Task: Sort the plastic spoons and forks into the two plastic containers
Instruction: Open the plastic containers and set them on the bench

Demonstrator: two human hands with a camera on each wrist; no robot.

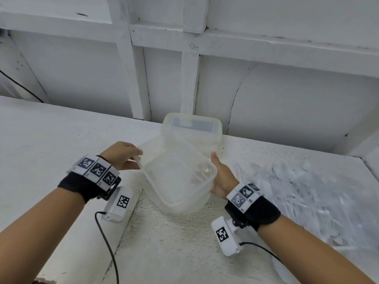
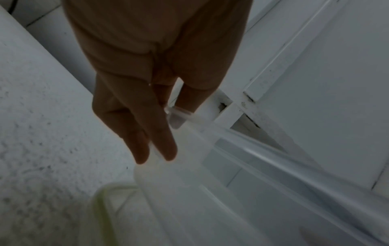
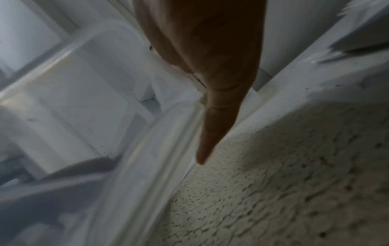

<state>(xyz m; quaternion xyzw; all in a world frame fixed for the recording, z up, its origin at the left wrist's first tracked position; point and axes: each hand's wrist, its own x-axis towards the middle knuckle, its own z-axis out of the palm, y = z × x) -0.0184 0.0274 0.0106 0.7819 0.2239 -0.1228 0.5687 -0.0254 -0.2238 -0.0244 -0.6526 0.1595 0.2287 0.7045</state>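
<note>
The white, rough-textured worktop (image 1: 61, 140) ran wide across the head view, backed by a white panelled wall (image 1: 287, 58). Over on the right of it lay the big heap of clear plastic cutlery (image 1: 303, 193), too blurred to tell spoons from forks. At the centre, the near container (image 1: 178, 175), clear and tilted, was up between both hands, its open mouth tipped toward the camera. Just behind it, at the back edge by the wall, the far container (image 1: 191, 128) stood with a yellowish rim, and the two seemed to be touching or overlapping, though the clear plastic made that hard to call. The left hand (image 1: 121, 155) pinched the near container's left rim, thumb inside and fingers (image 2: 162, 143) down the outside wall in the left wrist view. The right hand (image 1: 220, 177) gripped the container's right side, thumb up along the rim, one finger (image 3: 212, 129) stretched beside the edge. Both wrists wore black bands with checkered marker tags.
</note>
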